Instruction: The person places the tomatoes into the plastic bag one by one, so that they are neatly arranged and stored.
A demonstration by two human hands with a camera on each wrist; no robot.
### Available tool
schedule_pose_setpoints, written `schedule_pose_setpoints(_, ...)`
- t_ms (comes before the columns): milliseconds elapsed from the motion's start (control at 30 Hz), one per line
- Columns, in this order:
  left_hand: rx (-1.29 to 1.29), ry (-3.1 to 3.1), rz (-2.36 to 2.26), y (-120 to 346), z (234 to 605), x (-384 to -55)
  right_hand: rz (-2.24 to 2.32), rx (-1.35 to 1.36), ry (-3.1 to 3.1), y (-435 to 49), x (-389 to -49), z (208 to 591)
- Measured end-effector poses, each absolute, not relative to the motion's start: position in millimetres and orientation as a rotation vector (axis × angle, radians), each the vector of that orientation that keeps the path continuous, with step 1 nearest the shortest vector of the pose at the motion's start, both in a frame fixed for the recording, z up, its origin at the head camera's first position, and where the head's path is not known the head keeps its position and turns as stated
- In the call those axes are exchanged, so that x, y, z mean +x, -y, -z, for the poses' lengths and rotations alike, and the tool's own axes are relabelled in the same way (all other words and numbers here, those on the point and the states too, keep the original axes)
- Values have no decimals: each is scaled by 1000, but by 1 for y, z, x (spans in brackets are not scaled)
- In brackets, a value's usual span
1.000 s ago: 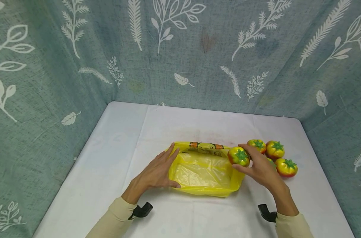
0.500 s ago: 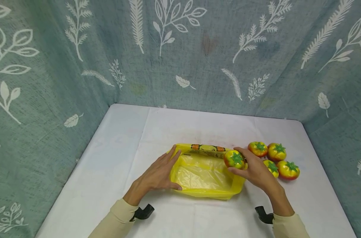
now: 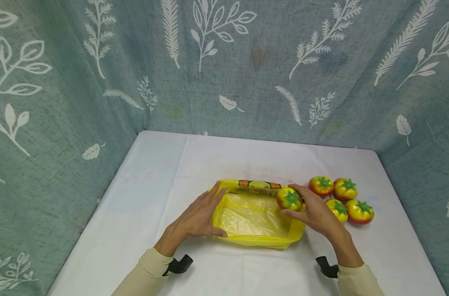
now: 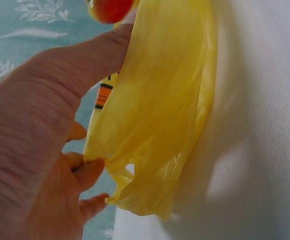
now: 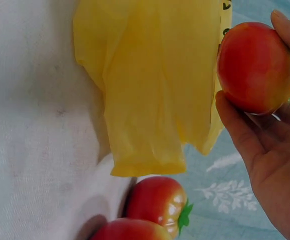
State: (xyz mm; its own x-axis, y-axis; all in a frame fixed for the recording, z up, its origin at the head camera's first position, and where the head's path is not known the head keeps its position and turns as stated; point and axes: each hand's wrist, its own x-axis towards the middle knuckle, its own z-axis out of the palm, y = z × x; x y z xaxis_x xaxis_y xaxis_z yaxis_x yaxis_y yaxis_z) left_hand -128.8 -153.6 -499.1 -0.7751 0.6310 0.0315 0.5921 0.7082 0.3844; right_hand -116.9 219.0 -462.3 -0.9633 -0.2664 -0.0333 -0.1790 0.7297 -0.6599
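Grasping a glossy red-and-yellow tomato (image 3: 289, 199) with the right hand (image 3: 315, 211), thumb and fingers curled round its sides. Holding it over the right end of a yellow plastic bag (image 3: 259, 241), close to the far rim, with its green calyx facing up. Cannot tell for certain of any contact between fruit and plastic. Spreading the left hand (image 3: 196, 216) across the bag's left end, fanned wide rather than clenched, and touching the rim with thumb and fingers. Reaching the left thumb behind the plastic, as seen from the left wrist, with fingertips at its edge. Showing a wide-open mouth and orange-and-black print (image 3: 259, 185) along the bag's far side. Showing also four more tomatoes (image 3: 345, 189) grouped on the white tablecloth (image 3: 128, 213), right of the bag. Wearing beige sleeves (image 3: 146, 273) and black wrist mounts (image 3: 178, 266). Facing a grey-green curtain (image 3: 246, 90) printed with white leaves and sprigs
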Motion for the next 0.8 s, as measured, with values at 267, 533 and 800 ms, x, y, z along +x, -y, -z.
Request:
schedule_pose_setpoints(267, 992, -2813, -561, 152, 501, -128, 1058, -396, -2784, -217, -119, 467)
schedule_pose_setpoints(533, 979, -2812, -548, 151, 500, -129, 1046, -381, -2774, -216, -121, 469)
schedule_pose_setpoints(800, 978, -2814, -540, 151, 499, -130, 1031, -350, -2759, -215, -123, 471)
